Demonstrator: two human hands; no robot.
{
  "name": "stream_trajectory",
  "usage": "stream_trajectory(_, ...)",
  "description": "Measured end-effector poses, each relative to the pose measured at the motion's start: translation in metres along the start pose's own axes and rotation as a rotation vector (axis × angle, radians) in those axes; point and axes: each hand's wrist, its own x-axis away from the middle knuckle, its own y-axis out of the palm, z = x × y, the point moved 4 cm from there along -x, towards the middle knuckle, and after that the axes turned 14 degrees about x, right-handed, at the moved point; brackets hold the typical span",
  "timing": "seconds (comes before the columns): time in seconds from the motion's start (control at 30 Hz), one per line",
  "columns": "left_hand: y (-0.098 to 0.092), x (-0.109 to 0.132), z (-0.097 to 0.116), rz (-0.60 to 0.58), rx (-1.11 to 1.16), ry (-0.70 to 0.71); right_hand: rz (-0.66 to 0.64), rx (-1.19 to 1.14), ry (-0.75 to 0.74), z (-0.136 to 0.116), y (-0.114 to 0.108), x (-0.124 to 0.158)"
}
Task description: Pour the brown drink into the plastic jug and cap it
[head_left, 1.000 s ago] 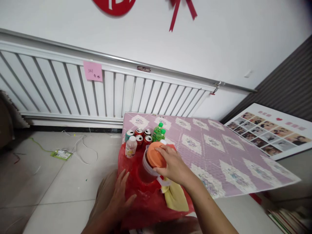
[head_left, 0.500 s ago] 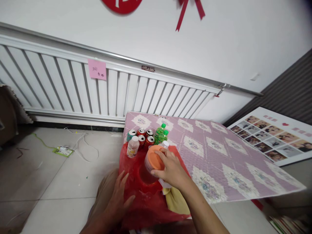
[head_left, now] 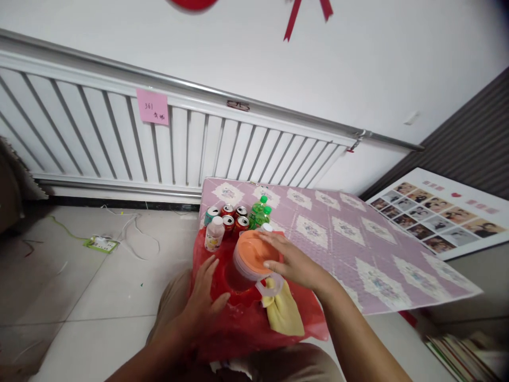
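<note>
A pitcher [head_left: 237,271] with an orange lid [head_left: 251,253] and a clear handle [head_left: 274,285] is upright over the red plastic sheet [head_left: 246,329]. My right hand [head_left: 293,261] lies over the right side of the lid, its fingers stretched and touching it, with thumb and fingers apart. Left of the pitcher, my left hand [head_left: 204,297] is open, fingers spread, holding nothing. A folded yellow cloth [head_left: 284,313] lies below the handle. Behind the pitcher stand a milky drink bottle [head_left: 214,234], several opened cans [head_left: 228,223] and two green bottles [head_left: 259,210]. A white bottle cap [head_left: 266,227] shows behind the lid.
A quilted purple floral cover [head_left: 318,233] stretches to the right. Behind it runs a white radiator [head_left: 178,143] with a pink note [head_left: 152,107]. A green power strip [head_left: 101,243] with cables lies on the floor at left. A photo board [head_left: 441,212] leans at right.
My right hand has shifted toward the lid's right edge, with its fingers flatter. The pitcher's handle now shows more plainly beside the yellow cloth. My left hand stays open. The view has tilted slightly.
</note>
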Motion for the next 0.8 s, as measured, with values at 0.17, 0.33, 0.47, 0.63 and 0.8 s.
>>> stream_trajectory(0.17, 0.009, -0.036, 0.015, 0.079, 0.176, 0.175, -0.018, 0.004, 0.048, 0.007, 0.026, -0.008)
stream_trajectory(0.33, 0.017, -0.067, 0.019, 0.103, 0.271, 0.200, -0.039, 0.040, 0.077, 0.012, 0.040, -0.007)
stream_trajectory(0.47, 0.025, -0.088, 0.026, 0.011, 0.252, 0.181, -0.093, 0.069, 0.102, 0.011, 0.041, -0.004)
stream_trajectory(0.63, 0.033, -0.101, 0.026, -0.090, 0.156, 0.180, -0.050, 0.031, 0.062, 0.009, 0.040, -0.004)
stream_trajectory(0.8, 0.025, -0.104, 0.033, -0.119, 0.005, 0.178, 0.283, -0.212, 0.191, 0.024, 0.034, 0.008)
